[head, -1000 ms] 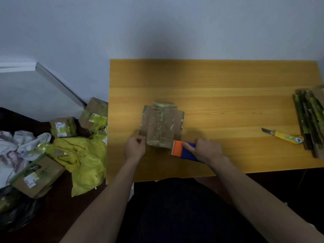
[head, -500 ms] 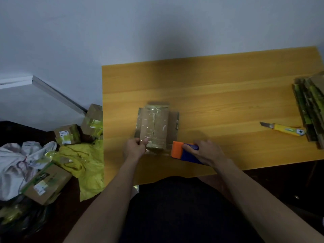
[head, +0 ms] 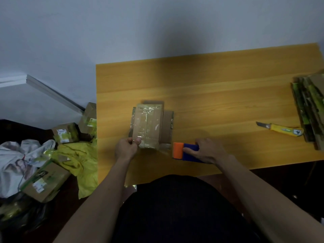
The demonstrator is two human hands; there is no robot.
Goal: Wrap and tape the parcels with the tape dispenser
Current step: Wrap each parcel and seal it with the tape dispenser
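Labels: white stickers are seen on the floor boxes [head: 64,135]; no writing can be read.
Parcel [head: 148,126]: laid on the wooden table [head: 219,88], near its front-left.
Left hand [head: 126,149]: parcel's near corner is pinched.
Right hand [head: 208,151]: tape dispenser [head: 182,152] is gripped, just right of the parcel.
Room: grey wall; utility knife [head: 282,131] beside stacked cardboard [head: 310,109].

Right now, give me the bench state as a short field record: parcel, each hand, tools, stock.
parcel: cardboard parcel on the wooden table, tape on top
left hand: left hand pinches the parcel's near-left corner
right hand: right hand grips the tape dispenser beside the parcel
knife: yellow utility knife, untouched
stock: flattened cardboard stack at the table's right edge
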